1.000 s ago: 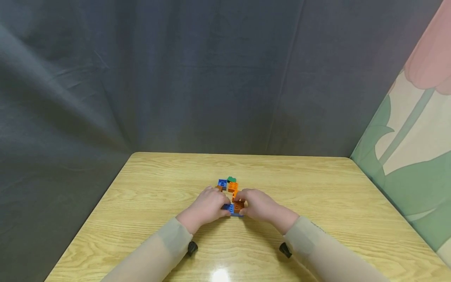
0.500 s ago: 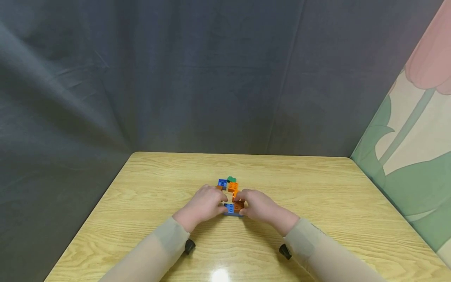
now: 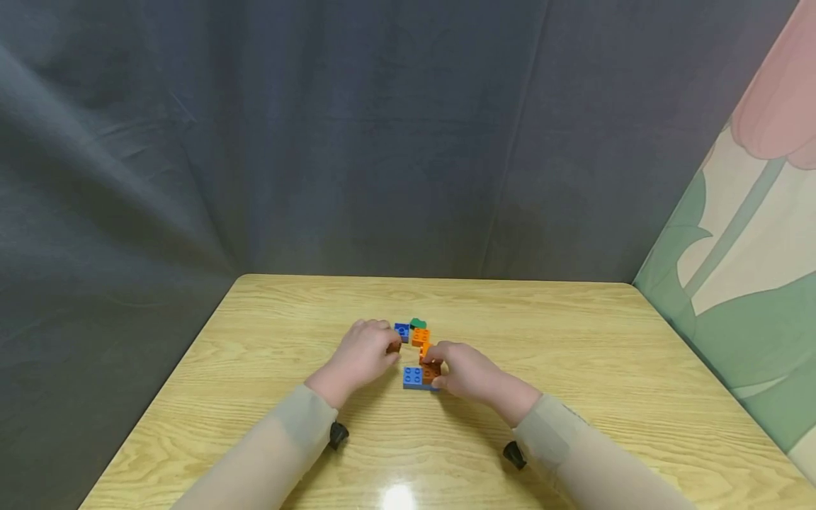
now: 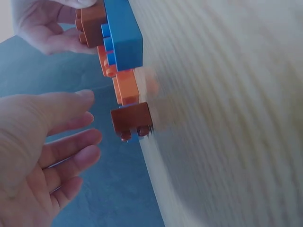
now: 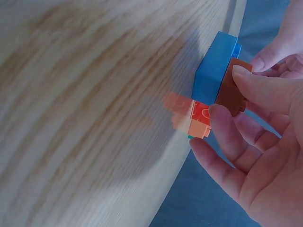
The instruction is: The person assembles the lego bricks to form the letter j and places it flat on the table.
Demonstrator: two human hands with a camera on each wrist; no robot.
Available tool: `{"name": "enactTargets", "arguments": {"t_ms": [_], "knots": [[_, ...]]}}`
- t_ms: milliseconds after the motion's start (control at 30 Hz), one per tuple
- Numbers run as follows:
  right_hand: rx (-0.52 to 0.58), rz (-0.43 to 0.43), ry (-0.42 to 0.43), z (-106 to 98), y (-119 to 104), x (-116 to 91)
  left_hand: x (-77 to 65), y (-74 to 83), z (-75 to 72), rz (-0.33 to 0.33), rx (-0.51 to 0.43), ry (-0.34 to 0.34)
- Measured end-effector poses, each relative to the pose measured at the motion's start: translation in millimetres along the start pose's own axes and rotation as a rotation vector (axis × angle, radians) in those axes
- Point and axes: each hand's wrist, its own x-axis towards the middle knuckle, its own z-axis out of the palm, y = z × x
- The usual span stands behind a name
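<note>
The right hand (image 3: pixel 468 370) is pinching the upper brown brick (image 5: pixel 230 90) on the blue brick (image 3: pixel 412 379). The left hand (image 3: pixel 362 352), spread and holding nothing, is hovering beside a loose brown brick (image 4: pixel 131 117) on the worktop (image 3: pixel 542 340); fetching seems underway, calling for a pinch.

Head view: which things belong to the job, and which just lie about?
Likely in the job:
upper brown brick, pinched by the right hand
light-blue brick beneath it
other brown brick, nearest the left hand

Apparently lying about:
two orange bricks
dark-blue brick
green piece
</note>
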Motion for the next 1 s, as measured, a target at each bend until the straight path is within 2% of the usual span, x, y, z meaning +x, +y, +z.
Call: {"name": "enactTargets", "arguments": {"t_ms": [167, 467, 700, 1000], "knots": [[0.011, 0.01, -0.005, 0.0, -0.6, -0.8, 1.9, -4.5, 0.4, -0.027, 0.014, -0.002], [0.004, -0.016, 0.0, -0.4, -1.0, -0.8, 3.9, -9.5, 6.8, -0.082, 0.026, -0.069], [0.009, -0.001, -0.001, -0.6, -1.0, -0.4, 7.7, -9.5, 7.2, -0.067, 0.054, -0.075], [0.02, -0.004, -0.005, -2.5, -1.6, -2.0, 10.5, -5.5, 7.4, -0.051, 0.041, -0.074]]}}
